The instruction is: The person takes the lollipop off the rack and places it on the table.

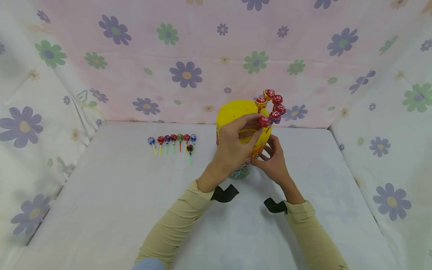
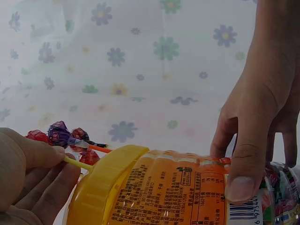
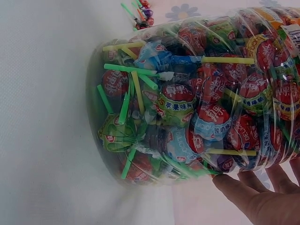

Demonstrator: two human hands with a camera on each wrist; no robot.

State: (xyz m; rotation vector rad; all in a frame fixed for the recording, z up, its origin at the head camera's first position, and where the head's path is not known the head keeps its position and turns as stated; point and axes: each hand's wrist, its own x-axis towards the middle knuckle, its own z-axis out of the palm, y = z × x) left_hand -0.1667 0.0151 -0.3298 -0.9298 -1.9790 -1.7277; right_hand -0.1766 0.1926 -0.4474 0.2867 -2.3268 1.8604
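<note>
A clear plastic jar (image 3: 187, 108) full of wrapped lollipops stands on the table, with an orange label (image 2: 164, 192) and a yellow lid (image 1: 236, 108). Several lollipops (image 1: 277, 99) stick up in a curve along the lid's right edge. My left hand (image 1: 236, 140) is at the lid, pinching a lollipop by its yellow stick (image 2: 77, 162); the stick's end is right at the lid. My right hand (image 1: 275, 161) grips the jar's side lower down, its thumb (image 2: 241, 187) on the label near the barcode.
Left of the jar, several loose lollipops (image 1: 173, 138) lie in a row on the white table (image 1: 135, 210), with one lollipop (image 1: 190, 149) in front of the row. Flower-patterned cloth (image 1: 209, 45) hangs at the back and both sides.
</note>
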